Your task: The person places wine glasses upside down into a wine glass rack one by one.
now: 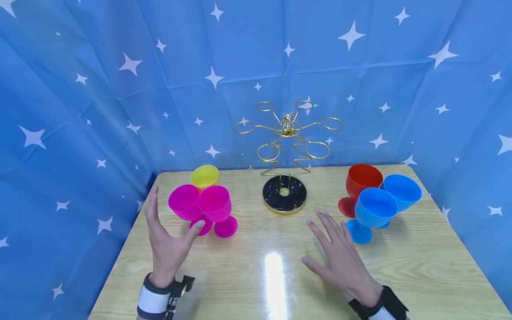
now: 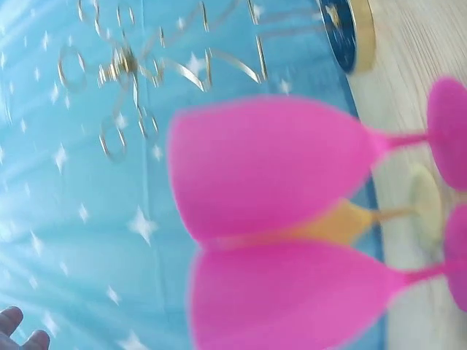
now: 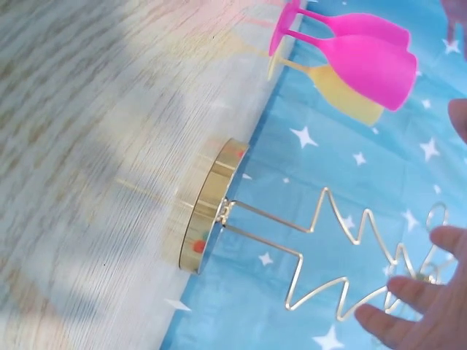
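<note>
My left hand (image 1: 168, 246) is spread beside two pink goblets (image 1: 215, 204), its thumb tip overlapping a pink foot in the head view; whether it touches cannot be told. Behind the pink pair stands a yellow goblet (image 1: 205, 177). Over the table my right hand (image 1: 340, 253) hovers with fingers apart, holding nothing. Nearest to it is a blue goblet (image 1: 376, 208), with a second blue goblet (image 1: 402, 192) and a red goblet (image 1: 363, 181) behind. Between the two groups, a gold wire rack (image 1: 288, 129) with several rings rises from a round black base (image 1: 285, 194).
The goblets stand upright on a light wooden table (image 1: 248, 275), close together in each group. A small bear figure (image 1: 288, 123) sits at the rack's centre. A blue curtain with white stars (image 1: 240, 53) hangs right behind the table's far edge and along both sides.
</note>
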A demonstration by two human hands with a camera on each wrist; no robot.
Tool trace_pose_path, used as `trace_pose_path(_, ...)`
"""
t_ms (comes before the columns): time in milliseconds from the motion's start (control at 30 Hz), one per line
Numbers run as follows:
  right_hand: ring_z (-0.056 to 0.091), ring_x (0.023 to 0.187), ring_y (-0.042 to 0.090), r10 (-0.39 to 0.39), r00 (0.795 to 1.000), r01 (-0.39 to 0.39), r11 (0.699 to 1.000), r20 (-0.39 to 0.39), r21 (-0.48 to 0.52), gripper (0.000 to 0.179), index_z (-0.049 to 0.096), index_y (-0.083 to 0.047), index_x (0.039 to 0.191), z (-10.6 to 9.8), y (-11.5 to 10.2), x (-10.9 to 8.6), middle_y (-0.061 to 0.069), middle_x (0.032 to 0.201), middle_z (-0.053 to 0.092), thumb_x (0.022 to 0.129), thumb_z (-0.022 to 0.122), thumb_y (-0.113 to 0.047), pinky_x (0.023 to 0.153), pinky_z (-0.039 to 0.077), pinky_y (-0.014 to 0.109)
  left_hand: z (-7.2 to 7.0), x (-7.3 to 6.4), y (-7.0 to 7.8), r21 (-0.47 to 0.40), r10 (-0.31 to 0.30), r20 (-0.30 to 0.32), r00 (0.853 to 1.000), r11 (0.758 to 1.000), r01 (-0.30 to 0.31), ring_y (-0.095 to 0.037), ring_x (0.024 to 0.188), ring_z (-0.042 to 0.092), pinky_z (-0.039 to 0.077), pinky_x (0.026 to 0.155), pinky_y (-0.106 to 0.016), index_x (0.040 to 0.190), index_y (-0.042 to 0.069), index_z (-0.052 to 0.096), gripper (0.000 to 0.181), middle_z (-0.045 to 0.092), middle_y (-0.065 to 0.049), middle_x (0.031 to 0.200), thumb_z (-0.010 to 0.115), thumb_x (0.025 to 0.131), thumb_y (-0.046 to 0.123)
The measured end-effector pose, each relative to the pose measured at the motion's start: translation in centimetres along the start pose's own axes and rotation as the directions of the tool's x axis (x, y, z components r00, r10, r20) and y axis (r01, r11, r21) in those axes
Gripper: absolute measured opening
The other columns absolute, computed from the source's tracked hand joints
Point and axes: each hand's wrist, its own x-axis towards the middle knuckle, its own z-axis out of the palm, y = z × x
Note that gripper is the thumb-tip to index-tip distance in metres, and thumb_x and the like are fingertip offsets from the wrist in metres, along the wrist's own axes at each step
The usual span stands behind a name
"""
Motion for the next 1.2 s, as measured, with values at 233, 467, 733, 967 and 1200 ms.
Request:
trace_pose_path(233,0.022,0.147,0.034,-0.004,1.0,0.004,1.0,0.016,-0.008,0.092,0.033,-0.027,0.153,0.1,-0.3,-0.1,0.006,0.163,0.023,0.076,0.073,-0.06,0.113,0.02,0.071,-1.6,0.1,-4.4,-0.17,-0.308,0.049,0.95,0.935,0.312,-0.019,0.152,0.011,0.013,0.127,-0.042,0.156,0.019,0.009,0.117,0.014,0.004,0.164,0.083,0.068,-0.002)
trace_pose_path(467,0.021,0.148,0.033,-0.018,1.0,0.018,1.0,0.016,0.015,0.092,0.033,-0.028,0.154,0.2,-0.6,-0.1,0.005,0.164,0.022,0.077,0.071,-0.061,0.113,0.02,0.07,-1.3,-0.9,-8.0,-0.266,-0.523,0.157,0.837,0.794,0.546,-0.017,0.153,0.012,0.016,0.125,-0.046,0.155,0.034,0.003,0.114,0.012,0.008,0.164,0.077,0.077,-0.003)
trace_pose_path(733,0.02,0.149,0.032,-0.007,0.999,0.007,1.0,0.04,0.007,0.091,0.036,-0.026,0.152,0.3,-0.8,-0.1,0.004,0.164,0.022,0.077,0.071,-0.062,0.115,0.019,0.07,-0.3,-1.6,-10.7,-0.209,-0.616,0.299,0.729,0.703,0.68,-0.02,0.149,0.025,0.035,0.118,-0.031,0.153,0.042,-0.001,0.114,0.021,0.01,0.162,0.078,0.08,0.007)
trace_pose_path(967,0.02,0.149,0.032,-0.023,0.998,0.021,0.999,0.054,0.028,0.092,0.035,-0.027,0.153,0.6,-1.3,0.3,0.004,0.164,0.022,0.076,0.073,-0.06,0.115,0.019,0.07,0.7,-1.8,-11.8,-0.137,-0.623,0.322,0.713,0.714,0.687,-0.015,0.136,0.039,0.047,0.092,-0.011,0.153,0.042,0.007,0.109,0.036,0.004,0.152,0.082,0.079,0.015)
trace_pose_path(1200,0.019,0.149,0.03,-0.107,0.992,0.104,0.993,0.062,0.059,0.09,0.033,-0.03,0.154,1.2,-3.1,1.2,0.004,0.164,0.021,0.078,0.073,-0.058,0.114,0.019,0.07,1.0,-2.0,-12.3,-0.145,-0.597,0.307,0.741,0.74,0.657,-0.011,0.132,0.039,0.049,0.092,-0.012,0.152,0.035,0.018,0.099,0.04,0.007,0.147,0.082,0.079,0.02)
